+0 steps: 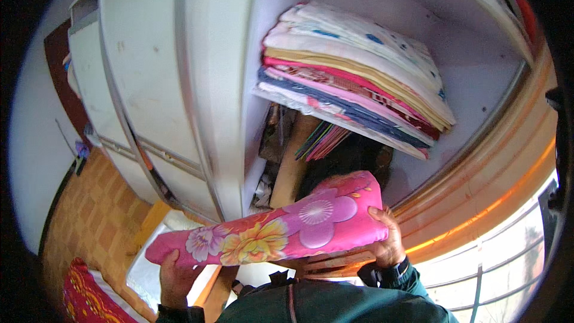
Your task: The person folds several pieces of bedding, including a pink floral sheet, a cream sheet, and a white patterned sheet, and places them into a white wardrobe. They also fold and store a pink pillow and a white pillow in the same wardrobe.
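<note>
A pink floral folded cloth (287, 226) stretches across the lower middle, held at its two ends. My left hand (177, 278) grips its left end, with the thumb on the front face. My right hand (388, 237) holds the right end from below, its thumb on the near face and the other fingers hidden behind. Beyond the cloth, a stack of folded fabrics (358, 76) in white, tan, red, pink and dark blue lies on a shelf inside an open cupboard.
White cupboard doors (143, 63) stand at the left. Thin coloured sticks (320, 141) show below the shelf. An orange-brown curtain (484, 197) and a barred window (493, 260) are at the right. A red patterned cloth (89, 294) is at the lower left, near the wood-patterned floor (85, 206).
</note>
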Motion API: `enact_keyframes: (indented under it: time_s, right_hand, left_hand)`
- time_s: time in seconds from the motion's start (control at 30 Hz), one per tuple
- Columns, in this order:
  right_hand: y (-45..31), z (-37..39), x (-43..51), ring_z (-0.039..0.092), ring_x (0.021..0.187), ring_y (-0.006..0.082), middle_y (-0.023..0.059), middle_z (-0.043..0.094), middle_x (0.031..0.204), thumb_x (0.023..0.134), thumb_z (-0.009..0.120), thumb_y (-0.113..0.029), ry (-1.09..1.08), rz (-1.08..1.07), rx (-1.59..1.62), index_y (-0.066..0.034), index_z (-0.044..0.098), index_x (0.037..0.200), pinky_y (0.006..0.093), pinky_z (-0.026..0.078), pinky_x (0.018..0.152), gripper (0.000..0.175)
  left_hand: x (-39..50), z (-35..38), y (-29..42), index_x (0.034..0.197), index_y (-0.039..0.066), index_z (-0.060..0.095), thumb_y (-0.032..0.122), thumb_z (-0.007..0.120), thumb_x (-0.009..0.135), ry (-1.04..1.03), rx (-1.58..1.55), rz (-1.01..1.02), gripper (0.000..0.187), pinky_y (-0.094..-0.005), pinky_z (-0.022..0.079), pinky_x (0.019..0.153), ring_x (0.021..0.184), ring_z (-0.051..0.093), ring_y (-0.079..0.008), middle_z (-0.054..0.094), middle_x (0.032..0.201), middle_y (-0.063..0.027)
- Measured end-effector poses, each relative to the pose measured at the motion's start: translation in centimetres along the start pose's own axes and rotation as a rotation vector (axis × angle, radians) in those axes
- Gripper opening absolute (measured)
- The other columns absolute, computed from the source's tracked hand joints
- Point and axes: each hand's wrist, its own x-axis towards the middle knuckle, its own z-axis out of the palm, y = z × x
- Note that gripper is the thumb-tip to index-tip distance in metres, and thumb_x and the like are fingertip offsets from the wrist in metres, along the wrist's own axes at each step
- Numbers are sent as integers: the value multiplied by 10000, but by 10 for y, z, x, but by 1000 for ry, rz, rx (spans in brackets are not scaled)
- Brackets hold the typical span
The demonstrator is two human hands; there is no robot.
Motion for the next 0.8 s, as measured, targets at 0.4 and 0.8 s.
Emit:
enact_keyframes:
  time_s: [0.4, 0.8]
  right_hand:
    - [-31, -14, -98, 615, 1117, 316, 171, 626, 1245, 845, 630, -292, 68, -328, 257, -5, 537, 1310, 432, 490, 1004, 555]
    - [-280, 83, -45, 542, 1279, 335, 184, 537, 1398, 1018, 526, -199, -422, -989, -389, -20, 428, 1440, 494, 427, 1114, 469]
  left_hand:
    - [-15, 197, 147, 1434, 32, 439, 270, 520, 1032, -410, 472, 536, 474, -463, 343, 1158, 1334, 479, -279, 518, 1438, -133]
    - [47, 424, 311, 1494, 107, 398, 454, 403, 1055, -641, 1367, 794, 559, -451, 510, 1044, 1321, 521, -298, 522, 1418, -176]
